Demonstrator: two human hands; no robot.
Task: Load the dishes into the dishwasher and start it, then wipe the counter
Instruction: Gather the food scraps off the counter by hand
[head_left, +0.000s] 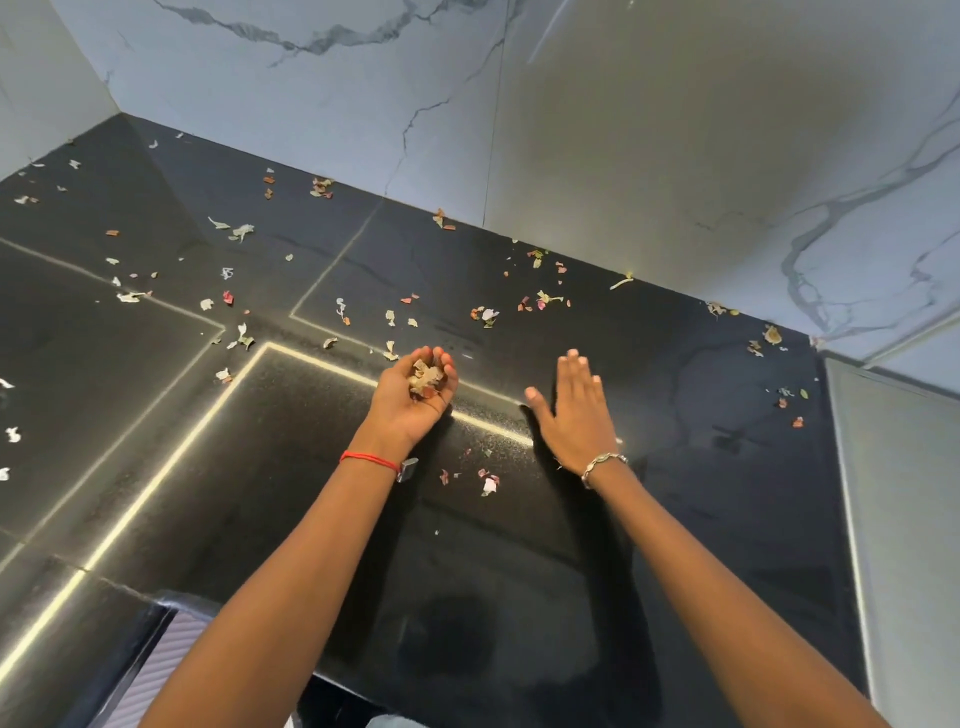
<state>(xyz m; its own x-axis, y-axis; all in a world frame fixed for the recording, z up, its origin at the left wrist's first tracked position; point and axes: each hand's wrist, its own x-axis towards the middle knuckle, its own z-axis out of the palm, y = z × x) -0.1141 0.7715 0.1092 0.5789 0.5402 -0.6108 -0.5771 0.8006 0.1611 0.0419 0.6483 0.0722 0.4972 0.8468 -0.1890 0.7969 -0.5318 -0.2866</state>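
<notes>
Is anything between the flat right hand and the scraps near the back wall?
Nothing visible. Only bare counter lies between the right hand and the scraps by the wall. The left hand, cupped around gathered scraps, is off to the side.

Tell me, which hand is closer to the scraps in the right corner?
Right. The right hand is open and flat, left of the corner scraps; the left hand, cupping gathered bits, is farther left.

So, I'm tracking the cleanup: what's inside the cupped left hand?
A clump of brownish and pale scraps sits in the left hand. Its curled fingers cover the clump's far edge, so the full amount is hidden.
</notes>
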